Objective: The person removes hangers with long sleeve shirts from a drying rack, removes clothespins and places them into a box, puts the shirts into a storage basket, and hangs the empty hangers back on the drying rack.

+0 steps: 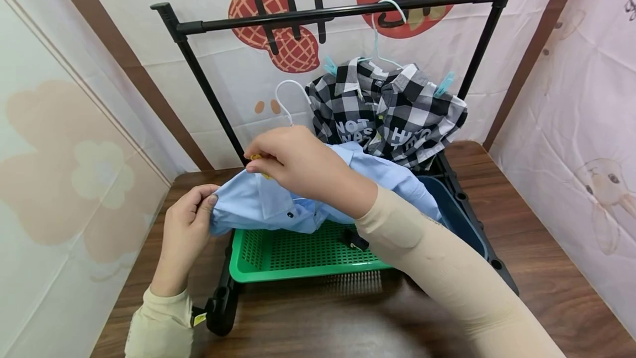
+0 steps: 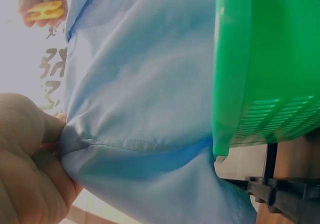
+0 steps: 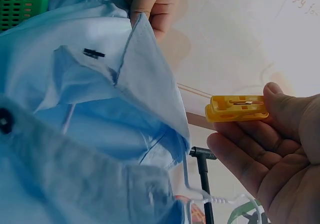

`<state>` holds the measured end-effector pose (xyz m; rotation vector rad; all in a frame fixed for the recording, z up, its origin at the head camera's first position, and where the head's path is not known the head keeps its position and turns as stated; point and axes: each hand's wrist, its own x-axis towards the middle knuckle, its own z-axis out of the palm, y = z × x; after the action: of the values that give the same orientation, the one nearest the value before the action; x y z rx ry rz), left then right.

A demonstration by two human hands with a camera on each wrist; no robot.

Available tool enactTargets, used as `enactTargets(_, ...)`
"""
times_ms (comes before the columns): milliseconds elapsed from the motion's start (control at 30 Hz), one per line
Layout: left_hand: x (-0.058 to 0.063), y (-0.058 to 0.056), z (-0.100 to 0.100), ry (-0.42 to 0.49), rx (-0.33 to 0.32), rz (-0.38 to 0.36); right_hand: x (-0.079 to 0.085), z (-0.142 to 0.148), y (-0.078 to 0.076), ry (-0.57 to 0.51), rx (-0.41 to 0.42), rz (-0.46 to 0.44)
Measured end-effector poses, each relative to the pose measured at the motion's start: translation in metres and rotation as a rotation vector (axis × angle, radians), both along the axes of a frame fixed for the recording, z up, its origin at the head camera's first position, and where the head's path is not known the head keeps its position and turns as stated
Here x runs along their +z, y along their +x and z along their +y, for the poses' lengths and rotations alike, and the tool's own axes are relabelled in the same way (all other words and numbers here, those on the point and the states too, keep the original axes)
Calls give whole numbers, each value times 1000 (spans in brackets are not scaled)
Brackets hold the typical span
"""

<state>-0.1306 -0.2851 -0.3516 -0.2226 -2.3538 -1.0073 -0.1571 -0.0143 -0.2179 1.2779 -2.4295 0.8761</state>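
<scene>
A light blue shirt [image 1: 238,203] with a collar and dark buttons lies over the green basket, on a white hanger [image 3: 220,200] whose hook rises beside the collar. My left hand [image 1: 186,231] pinches the shirt's left shoulder edge between thumb and fingers, drawing the cloth out to the side. Above the collar, my right hand [image 1: 303,167] holds a yellow clothespin [image 3: 237,108] between thumb and fingers. The right wrist view shows the clothespin apart from the cloth, beside the collar.
A black garment rack [image 1: 328,14] spans the back. From it hangs a checked shirt [image 1: 417,109] with light blue clothespins [image 1: 444,84] at its shoulders. Below are a green basket [image 1: 308,275] holding a small black item [image 1: 354,239] and a dark blue basin [image 1: 467,225].
</scene>
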Motion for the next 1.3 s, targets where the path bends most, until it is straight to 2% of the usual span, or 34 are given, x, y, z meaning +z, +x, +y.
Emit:
enactTargets(233, 0, 2, -1, 12, -7, 12, -16, 23, 0, -163, 23, 125)
enactTargets(367, 1, 2, -1, 9, -11, 14, -18, 33, 1, -194, 32, 153)
enactTargets(800, 2, 2, -1, -4, 1, 5, -32, 70, 9, -230, -28, 158)
enactTargets(1000, 4, 1, 0, -7, -1, 16, -38, 92, 10, -242, -89, 147)
enactTargets(1300, -2, 1, 0, -2, 13, 6, -48, 119, 18, -225, -151, 141)
